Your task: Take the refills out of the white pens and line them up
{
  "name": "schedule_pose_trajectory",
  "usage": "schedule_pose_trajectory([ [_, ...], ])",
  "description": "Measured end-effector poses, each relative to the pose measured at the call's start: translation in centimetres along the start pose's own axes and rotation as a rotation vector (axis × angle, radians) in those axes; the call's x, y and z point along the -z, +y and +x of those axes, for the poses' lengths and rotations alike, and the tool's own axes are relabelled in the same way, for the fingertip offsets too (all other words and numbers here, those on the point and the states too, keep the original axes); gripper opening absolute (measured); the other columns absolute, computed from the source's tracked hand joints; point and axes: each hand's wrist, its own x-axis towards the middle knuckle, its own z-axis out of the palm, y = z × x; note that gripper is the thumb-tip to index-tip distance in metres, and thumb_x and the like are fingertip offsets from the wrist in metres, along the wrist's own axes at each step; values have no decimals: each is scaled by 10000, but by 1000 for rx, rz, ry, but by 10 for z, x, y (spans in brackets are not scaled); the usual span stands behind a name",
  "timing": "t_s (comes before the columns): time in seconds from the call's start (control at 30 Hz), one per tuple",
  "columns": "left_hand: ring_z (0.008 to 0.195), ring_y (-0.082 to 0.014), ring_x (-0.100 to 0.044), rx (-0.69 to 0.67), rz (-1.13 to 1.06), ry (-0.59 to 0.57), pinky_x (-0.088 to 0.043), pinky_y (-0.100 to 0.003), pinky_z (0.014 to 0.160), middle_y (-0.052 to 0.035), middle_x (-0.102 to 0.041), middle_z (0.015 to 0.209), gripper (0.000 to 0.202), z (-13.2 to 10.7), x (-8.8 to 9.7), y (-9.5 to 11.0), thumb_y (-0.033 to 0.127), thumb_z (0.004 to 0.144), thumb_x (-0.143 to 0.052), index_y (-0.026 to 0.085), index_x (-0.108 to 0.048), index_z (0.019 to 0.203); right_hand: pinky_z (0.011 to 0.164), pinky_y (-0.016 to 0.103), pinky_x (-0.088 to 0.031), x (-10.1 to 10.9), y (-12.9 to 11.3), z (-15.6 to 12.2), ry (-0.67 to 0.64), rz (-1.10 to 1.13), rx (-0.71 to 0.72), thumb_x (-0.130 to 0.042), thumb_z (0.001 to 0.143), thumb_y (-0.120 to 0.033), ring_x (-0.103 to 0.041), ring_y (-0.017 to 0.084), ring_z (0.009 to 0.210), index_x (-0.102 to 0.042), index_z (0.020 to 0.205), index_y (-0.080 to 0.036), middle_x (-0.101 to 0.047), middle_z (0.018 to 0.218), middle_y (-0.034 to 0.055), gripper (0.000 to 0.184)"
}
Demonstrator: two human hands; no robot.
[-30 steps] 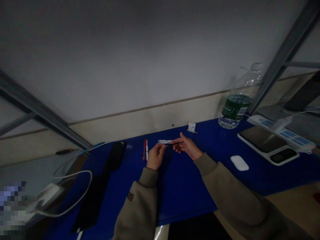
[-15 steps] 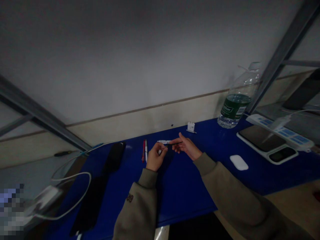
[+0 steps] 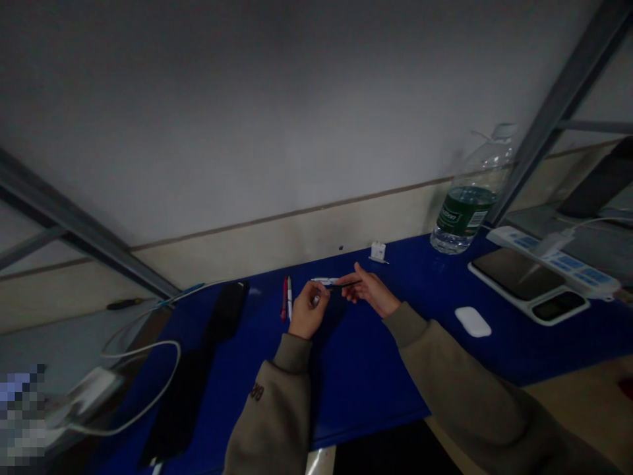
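Seemingly, a black pen [image 3: 341, 285] spans both hands [image 3: 307, 311] [image 3: 372, 291].

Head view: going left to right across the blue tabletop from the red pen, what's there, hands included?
Slim red pen, left hand, right hand, small white rounded case, flat white device with dark panels.

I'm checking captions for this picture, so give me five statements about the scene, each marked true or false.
1. A thin dark stick spans between the left hand and the right hand. True.
2. The bottle lies on its side. False: the bottle stands upright.
3. A red pen lies beside a white pen. True.
4. The tabletop is green. False: the tabletop is blue.
5. The rounded white case lies right of both hands. True.
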Motion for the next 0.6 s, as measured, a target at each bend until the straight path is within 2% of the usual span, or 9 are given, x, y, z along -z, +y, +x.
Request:
schedule_pose_trajectory([
  [0.07,548,-95,-423,15,12,16,-320,-213,529,11,-526,656,304,0,-1,-1,461,855,-483,168,-564,850,538,262,-382,0,0,0,-3,4,-1,-338,829,-701,-574,148,611,-718,959,-130,-668,749,117,697],
  [0.17,518,-99,-415,46,51,-1,-302,-219,502,19,-469,568,389,0,-1,-6,469,899,-384,162,-557,733,537,262,-383,0,1,0,-5,6,0,-352,833,-688,-572,147,608,-719,947,-128,-664,747,116,679],
  [0.27,518,-93,-395,19,114,-28,-285,-217,502,30,-453,561,373,1,0,-9,453,893,-411,162,-553,707,528,260,-374,0,2,1,-4,1,6,-396,838,-652,-562,144,606,-719,939,-125,-650,728,108,626],
  [0.33,532,-90,-392,-12,129,-33,-288,-213,511,32,-478,596,325,1,2,-6,444,872,-459,162,-572,755,500,250,-343,0,3,2,23,-12,28,-471,825,-604,-533,132,584,-720,923,-132,-623,690,82,543],
  [0.47,618,-103,-474,-52,80,-67,-358,-216,585,0,-577,741,282,-1,1,2,430,853,-504,164,-593,880,457,242,-262,1,7,4,79,-94,107,-632,757,-443,-400,92,498,-717,878,-153,-503,567,-6,326],
  [0.6,621,-123,-531,-41,67,-154,-389,-235,605,-7,-604,729,294,-3,-2,4,408,865,-501,179,-582,1032,467,248,-263,1,10,6,59,-132,100,-628,753,-373,-365,90,495,-707,887,-163,-467,557,-23,262],
])
